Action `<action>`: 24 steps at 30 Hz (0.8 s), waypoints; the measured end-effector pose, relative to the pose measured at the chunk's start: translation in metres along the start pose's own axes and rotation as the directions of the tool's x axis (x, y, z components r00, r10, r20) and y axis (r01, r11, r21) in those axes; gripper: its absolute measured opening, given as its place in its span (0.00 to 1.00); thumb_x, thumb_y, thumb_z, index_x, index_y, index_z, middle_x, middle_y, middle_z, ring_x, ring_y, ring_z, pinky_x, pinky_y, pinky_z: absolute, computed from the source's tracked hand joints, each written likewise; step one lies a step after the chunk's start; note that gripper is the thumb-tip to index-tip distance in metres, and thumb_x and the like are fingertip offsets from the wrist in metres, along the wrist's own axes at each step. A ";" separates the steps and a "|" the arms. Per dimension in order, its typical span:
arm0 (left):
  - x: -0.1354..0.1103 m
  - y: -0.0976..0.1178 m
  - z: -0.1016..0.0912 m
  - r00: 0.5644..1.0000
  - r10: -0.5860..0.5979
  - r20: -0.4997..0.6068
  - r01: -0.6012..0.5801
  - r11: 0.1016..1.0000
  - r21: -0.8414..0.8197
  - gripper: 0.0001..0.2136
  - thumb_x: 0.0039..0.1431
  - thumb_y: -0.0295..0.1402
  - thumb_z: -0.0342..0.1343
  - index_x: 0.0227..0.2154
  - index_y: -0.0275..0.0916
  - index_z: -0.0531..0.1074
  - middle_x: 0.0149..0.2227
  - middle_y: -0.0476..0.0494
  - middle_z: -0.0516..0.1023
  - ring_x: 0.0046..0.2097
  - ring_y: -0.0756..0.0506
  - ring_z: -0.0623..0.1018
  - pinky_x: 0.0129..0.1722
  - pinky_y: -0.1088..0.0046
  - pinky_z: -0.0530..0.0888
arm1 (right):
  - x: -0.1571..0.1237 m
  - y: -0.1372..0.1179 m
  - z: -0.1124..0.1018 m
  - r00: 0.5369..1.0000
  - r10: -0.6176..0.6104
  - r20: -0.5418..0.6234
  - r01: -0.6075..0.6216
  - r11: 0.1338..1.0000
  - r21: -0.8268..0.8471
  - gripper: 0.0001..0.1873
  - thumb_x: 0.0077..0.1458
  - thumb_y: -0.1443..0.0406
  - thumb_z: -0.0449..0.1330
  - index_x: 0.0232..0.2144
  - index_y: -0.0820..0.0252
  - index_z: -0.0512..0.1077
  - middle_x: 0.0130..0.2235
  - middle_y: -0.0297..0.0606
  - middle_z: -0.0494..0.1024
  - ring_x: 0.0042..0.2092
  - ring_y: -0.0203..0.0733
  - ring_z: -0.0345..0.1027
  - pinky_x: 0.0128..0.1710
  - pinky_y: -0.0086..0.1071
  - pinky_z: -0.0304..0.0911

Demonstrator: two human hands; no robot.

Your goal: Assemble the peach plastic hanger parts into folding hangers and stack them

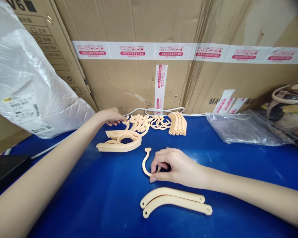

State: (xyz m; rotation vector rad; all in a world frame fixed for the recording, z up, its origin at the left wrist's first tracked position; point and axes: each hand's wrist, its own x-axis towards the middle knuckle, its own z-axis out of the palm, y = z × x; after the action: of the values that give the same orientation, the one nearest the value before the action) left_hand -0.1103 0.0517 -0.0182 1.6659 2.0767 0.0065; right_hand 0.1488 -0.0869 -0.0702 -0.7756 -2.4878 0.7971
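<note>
My right hand pinches a cream plastic hanger hook between thumb and fingers, just above the blue table. The hook's knobbed end points away from me. Nearer to me, two curved hanger arms with holes at their ends lie side by side. My left hand reaches to the back, its index fingertip at the edge of a pile of small wavy cream pieces. Its fingers are stretched out, and the thumb is hidden. Right of that pile are loose curved hooks and a row of hanger arms.
Stacked folded hangers lie below my left hand. A large cardboard box closes off the back. A white plastic mailing bag leans at left, near a black device. A clear plastic bag lies at right. A white cable runs behind the parts.
</note>
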 end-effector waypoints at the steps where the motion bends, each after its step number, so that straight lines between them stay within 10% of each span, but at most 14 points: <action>1: -0.001 0.001 0.000 1.000 -0.009 0.014 0.009 1.000 0.009 0.13 0.61 0.40 0.56 0.40 0.34 0.72 0.40 0.42 0.76 0.38 0.45 0.77 0.37 0.67 0.76 | 0.000 0.000 0.000 1.000 0.001 -0.001 -0.001 1.000 -0.001 0.10 0.51 0.58 0.66 0.28 0.59 0.74 0.23 0.25 0.63 0.27 0.31 0.59 0.32 0.26 0.54; 16: -0.005 0.019 -0.002 0.998 -0.052 0.025 0.051 0.998 0.039 0.15 0.64 0.36 0.54 0.50 0.36 0.67 0.50 0.40 0.71 0.46 0.42 0.75 0.44 0.59 0.75 | -0.002 -0.005 -0.003 0.999 -0.040 -0.017 0.041 0.998 0.051 0.15 0.56 0.54 0.61 0.29 0.60 0.74 0.24 0.27 0.66 0.29 0.31 0.60 0.31 0.26 0.54; 21: -0.013 0.013 -0.016 0.973 0.098 -0.210 -0.100 0.995 -0.001 0.09 0.61 0.33 0.56 0.40 0.32 0.72 0.40 0.41 0.75 0.41 0.43 0.76 0.39 0.66 0.74 | -0.004 -0.005 -0.002 1.000 -0.019 -0.005 0.019 0.994 0.112 0.16 0.60 0.56 0.57 0.28 0.61 0.73 0.27 0.29 0.69 0.30 0.32 0.61 0.32 0.26 0.55; 24: -0.031 0.015 -0.024 0.849 0.266 -0.456 -0.290 0.957 0.018 0.07 0.59 0.32 0.57 0.38 0.34 0.71 0.37 0.42 0.76 0.41 0.42 0.75 0.39 0.70 0.69 | -0.002 -0.002 -0.002 0.994 0.102 -0.033 -0.090 0.961 0.262 0.17 0.62 0.54 0.53 0.30 0.60 0.72 0.28 0.30 0.69 0.30 0.33 0.60 0.30 0.27 0.55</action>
State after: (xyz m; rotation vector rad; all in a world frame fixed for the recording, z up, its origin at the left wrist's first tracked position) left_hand -0.1002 0.0341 0.0183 2.0719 2.0973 0.5976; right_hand 0.1511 -0.0889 -0.0675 -0.8130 -2.2573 1.1014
